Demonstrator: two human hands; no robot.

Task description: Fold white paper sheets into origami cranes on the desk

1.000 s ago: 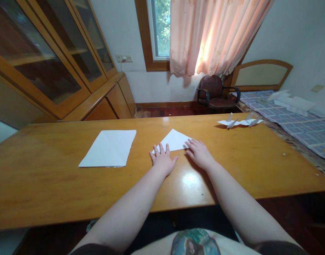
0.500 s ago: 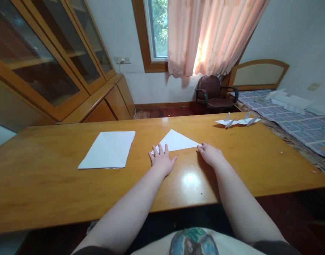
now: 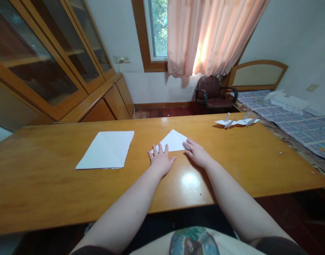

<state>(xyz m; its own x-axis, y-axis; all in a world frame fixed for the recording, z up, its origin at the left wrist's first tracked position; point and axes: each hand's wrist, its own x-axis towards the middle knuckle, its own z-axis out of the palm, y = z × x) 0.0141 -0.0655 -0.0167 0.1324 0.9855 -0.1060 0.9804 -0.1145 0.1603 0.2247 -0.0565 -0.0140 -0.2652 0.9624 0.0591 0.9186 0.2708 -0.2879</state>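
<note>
A white sheet of paper folded into a triangle (image 3: 173, 141) lies flat on the wooden table, its peak pointing away from me. My left hand (image 3: 160, 160) is open, fingers spread, with the fingertips resting on the paper's left corner. Over the right part of the triangle lies my right hand (image 3: 197, 152), palm down and open, its fingers on the paper and covering most of that corner. To the left is a stack of white square sheets (image 3: 106, 150), some edges slightly uneven.
Folded paper cranes (image 3: 237, 122) stand near the table's (image 3: 45, 191) far right edge. Beyond it are a brown armchair (image 3: 210, 91) and a bed (image 3: 292, 117) with a checked cover. A glass-fronted cabinet (image 3: 64, 99) rises at the left.
My right hand has moved left from the triangle's right tip onto the paper, its fingers now laid out flatter. My left hand keeps its place on the left corner.
</note>
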